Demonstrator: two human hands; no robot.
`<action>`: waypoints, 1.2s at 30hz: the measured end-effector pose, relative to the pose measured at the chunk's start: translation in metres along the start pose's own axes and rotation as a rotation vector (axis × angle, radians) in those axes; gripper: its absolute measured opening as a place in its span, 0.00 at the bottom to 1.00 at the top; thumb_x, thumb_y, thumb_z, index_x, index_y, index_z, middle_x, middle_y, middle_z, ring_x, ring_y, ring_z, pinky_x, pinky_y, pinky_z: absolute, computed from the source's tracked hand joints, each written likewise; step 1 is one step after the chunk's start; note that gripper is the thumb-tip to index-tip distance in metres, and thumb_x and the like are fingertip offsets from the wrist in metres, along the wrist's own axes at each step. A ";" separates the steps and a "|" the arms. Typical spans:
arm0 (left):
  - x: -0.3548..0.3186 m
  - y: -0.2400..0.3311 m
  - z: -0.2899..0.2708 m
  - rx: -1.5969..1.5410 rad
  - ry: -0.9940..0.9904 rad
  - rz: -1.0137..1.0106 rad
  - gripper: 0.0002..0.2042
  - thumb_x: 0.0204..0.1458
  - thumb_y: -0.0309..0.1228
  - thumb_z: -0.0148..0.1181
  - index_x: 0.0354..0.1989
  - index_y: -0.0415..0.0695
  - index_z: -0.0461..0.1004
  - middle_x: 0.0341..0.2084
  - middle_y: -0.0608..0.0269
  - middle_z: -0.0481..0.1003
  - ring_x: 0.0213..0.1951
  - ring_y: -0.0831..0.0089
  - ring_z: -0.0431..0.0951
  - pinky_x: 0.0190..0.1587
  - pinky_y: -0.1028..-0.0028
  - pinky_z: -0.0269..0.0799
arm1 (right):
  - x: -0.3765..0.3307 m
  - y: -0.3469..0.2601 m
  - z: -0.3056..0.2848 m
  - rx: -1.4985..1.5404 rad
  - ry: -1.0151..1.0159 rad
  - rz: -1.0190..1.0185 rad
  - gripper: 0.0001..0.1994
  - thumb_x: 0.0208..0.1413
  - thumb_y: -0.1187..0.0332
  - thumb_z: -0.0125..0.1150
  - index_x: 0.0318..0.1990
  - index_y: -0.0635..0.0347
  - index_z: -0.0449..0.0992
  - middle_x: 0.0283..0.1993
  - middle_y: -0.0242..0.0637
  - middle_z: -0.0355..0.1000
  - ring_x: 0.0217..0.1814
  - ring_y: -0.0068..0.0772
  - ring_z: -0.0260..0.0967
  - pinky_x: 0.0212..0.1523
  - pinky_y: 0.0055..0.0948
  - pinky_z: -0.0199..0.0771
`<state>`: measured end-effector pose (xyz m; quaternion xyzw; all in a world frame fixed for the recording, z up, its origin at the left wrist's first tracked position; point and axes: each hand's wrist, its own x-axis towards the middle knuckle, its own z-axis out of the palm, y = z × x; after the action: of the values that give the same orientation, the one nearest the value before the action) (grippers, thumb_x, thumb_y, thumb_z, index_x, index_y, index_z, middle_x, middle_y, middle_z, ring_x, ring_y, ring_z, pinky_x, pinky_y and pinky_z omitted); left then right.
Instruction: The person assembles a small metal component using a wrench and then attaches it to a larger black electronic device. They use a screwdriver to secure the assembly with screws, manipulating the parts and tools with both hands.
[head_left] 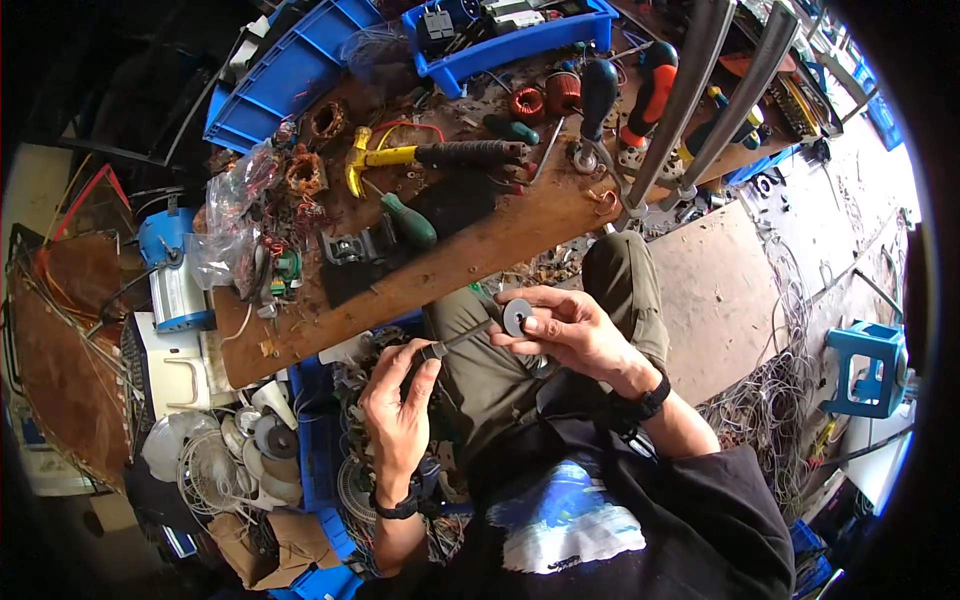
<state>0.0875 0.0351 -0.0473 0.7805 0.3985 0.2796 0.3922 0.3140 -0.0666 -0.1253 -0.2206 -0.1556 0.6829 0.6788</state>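
- In the head view, we are holding a dark rod (466, 336) in our left hand (397, 405); the fingers are clamping on its thicker end, with the thumb pressing from one side.
- Our right hand (582, 335) is pinching a grey disc (513, 320) with a dark hole in its middle, the fingers clamping on it near the rim.
- The rod is pointing up and to the right, its far end lying just beside our right fingers; whether it is touching the disc, we are unable to tell.
- We are keeping both pieces above our lap, near the front edge of the wooden counter (410, 291).
- On that counter, a hammer (400, 156) with a yellow head is lying on its side, and nearer to us a green-handled screwdriver (410, 222) is resting by a dark mat (457, 208).
- Farther back, a blue bin (515, 48) is holding mixed parts, and two red coils (526, 103) are sitting before it.
- Toward the right end, two metal bars (688, 95) are rising beside a red-and-black handle (653, 88).
- To our left, a round wire guard (207, 468) is lying among pale discs.
- To our right, a blue stool (865, 372) is standing beyond a tangle of cables (765, 425).
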 end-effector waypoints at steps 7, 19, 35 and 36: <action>0.000 0.002 -0.001 0.001 -0.002 0.023 0.12 0.62 0.31 0.65 0.49 0.36 0.79 0.39 0.59 0.76 0.41 0.68 0.76 0.47 0.72 0.71 | 0.002 0.018 -0.015 0.051 0.049 0.009 0.21 0.67 0.75 0.58 0.65 0.73 0.67 0.53 0.51 0.78 0.54 0.40 0.80 0.58 0.30 0.82; 0.004 0.007 0.003 0.115 -0.022 0.102 0.11 0.59 0.29 0.67 0.48 0.39 0.80 0.38 0.57 0.77 0.40 0.63 0.77 0.47 0.68 0.72 | 0.009 0.023 -0.011 0.559 -0.053 0.138 0.30 0.71 0.53 0.46 0.67 0.75 0.64 0.69 0.58 0.65 0.71 0.50 0.65 0.71 0.40 0.66; 0.009 0.008 0.000 0.202 -0.073 0.252 0.16 0.49 0.24 0.73 0.48 0.42 0.83 0.41 0.58 0.80 0.44 0.59 0.79 0.62 0.55 0.73 | 0.012 0.030 0.005 0.037 0.007 0.061 0.20 0.65 0.66 0.65 0.59 0.67 0.72 0.49 0.41 0.79 0.51 0.28 0.77 0.52 0.31 0.78; 0.011 0.008 0.000 0.208 -0.091 0.289 0.16 0.48 0.24 0.73 0.48 0.42 0.83 0.41 0.59 0.80 0.45 0.59 0.79 0.62 0.55 0.73 | 0.010 0.031 0.007 -0.033 0.004 0.056 0.20 0.63 0.68 0.68 0.59 0.67 0.73 0.48 0.39 0.80 0.49 0.25 0.77 0.50 0.28 0.78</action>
<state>0.0962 0.0413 -0.0395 0.8779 0.2909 0.2545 0.2827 0.2843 -0.0570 -0.1358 -0.2376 -0.1592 0.6983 0.6562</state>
